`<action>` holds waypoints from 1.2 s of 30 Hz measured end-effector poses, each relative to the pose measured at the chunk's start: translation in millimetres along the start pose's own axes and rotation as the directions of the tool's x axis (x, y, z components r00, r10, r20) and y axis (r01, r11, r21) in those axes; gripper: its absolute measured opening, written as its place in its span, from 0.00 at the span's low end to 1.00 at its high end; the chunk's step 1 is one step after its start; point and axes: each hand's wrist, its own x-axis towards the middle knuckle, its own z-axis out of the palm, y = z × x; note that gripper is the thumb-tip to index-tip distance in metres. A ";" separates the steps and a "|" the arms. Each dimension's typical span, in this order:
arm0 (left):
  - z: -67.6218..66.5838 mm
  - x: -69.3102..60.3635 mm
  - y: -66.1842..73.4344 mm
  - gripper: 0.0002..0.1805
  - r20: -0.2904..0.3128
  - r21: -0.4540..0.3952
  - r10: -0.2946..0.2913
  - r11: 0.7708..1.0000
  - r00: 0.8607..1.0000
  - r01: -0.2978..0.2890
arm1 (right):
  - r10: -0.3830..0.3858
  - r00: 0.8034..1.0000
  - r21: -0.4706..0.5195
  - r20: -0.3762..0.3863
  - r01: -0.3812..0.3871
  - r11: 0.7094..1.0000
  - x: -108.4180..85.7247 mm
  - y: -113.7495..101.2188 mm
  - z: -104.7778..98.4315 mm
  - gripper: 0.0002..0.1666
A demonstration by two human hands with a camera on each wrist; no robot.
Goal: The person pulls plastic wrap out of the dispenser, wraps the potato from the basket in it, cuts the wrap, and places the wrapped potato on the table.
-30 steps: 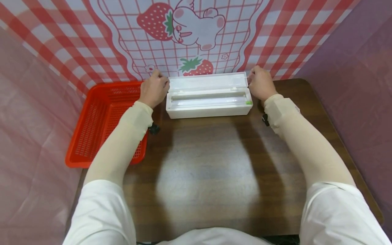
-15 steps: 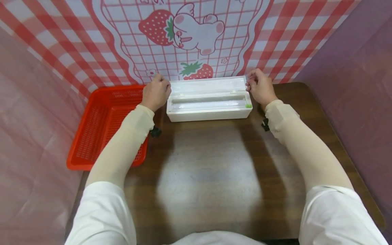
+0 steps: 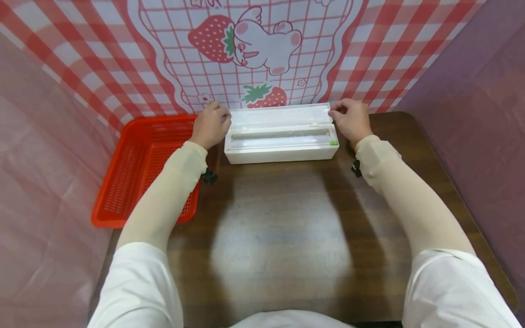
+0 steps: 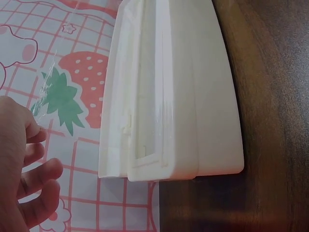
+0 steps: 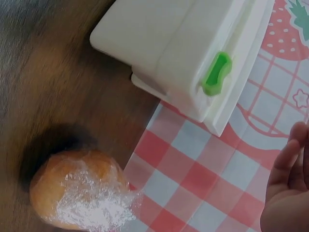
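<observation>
Where the box (image 3: 282, 156) lies: on the far part of the surface (image 3: 275, 237), between the two hands and a bit nearer than they are.
Box's long way: left to right, from one hand across to the other.
Lid (image 3: 279, 115): tipped back on the far side, with a hand by each end.
Left hand (image 3: 210, 125): at the left end, pinching clear wrap (image 4: 47, 88).
Right hand (image 3: 353, 122): at the right end, finger and thumb together, seemingly on the same wrap.
Nearer hand: neither by much; the two are well apart.
Bun (image 5: 77, 191): just right of the box, covered with clear film.
Red basket (image 3: 107, 223): left of the box, by the left arm.
</observation>
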 end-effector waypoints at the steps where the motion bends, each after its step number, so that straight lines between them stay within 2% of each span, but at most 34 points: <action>1: 0.3 -0.5 0.0 0.15 0.004 -0.003 -0.003 1.000 1.000 0.003 | -0.006 1.000 -0.002 -0.008 0.006 1.000 -0.4 0.4 0.9 0.15; 6: 1.4 -3.6 -0.3 0.15 0.027 0.007 -0.006 1.000 1.000 0.006 | -0.061 0.998 -0.042 -0.017 0.061 0.997 -1.2 2.5 3.5 0.20; 10: 0.3 -3.6 -0.9 0.14 0.021 0.016 0.014 1.000 1.000 -0.014 | -0.095 0.995 -0.098 -0.006 0.094 0.991 -0.7 2.8 3.1 0.16; 19: -5.0 -1.5 -2.0 0.14 0.006 0.047 0.050 0.998 0.999 -0.050 | -0.140 0.990 -0.122 -0.013 0.137 0.983 1.7 1.5 -0.6 0.13; 30: -15.1 -0.2 0.7 0.16 0.016 0.118 0.049 0.992 0.999 -0.050 | -0.116 0.993 -0.135 -0.001 0.115 0.984 2.9 -11.4 -7.0 0.13; 36: -19.7 1.8 0.6 0.15 -0.003 0.119 0.053 0.992 0.999 -0.052 | -0.173 0.984 -0.142 -0.035 0.166 0.976 5.6 -14.7 -9.3 0.11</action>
